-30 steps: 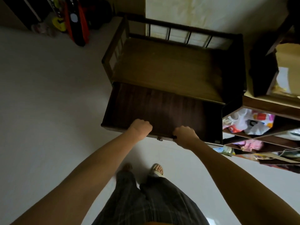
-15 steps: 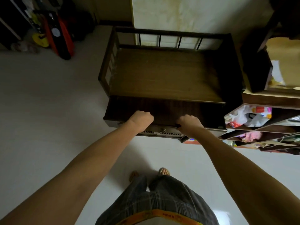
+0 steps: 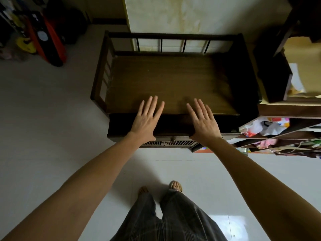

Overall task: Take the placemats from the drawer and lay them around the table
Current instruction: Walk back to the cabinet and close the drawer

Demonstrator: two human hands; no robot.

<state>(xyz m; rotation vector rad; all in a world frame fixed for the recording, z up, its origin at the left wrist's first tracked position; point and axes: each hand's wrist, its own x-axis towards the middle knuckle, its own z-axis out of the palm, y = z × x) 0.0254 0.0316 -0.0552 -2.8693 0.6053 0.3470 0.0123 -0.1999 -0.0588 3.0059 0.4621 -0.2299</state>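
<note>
drawer (image 3: 173, 125) pushed further in, now slightly open at bench (image 3: 166, 80) front edge | left hand (image 3: 147, 119), right hand (image 3: 203, 122) let go, fingers now spread flat | placemats not visible

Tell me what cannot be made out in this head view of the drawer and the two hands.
- Drawer interior: dark shadow, and the left hand and right hand spread over it; no placemats can be confirmed.
- Palms: face down, so contact with the drawer front is unclear.
- Drawer knob: too small to read.
- Shelf contents: cut by the right edge.
</note>
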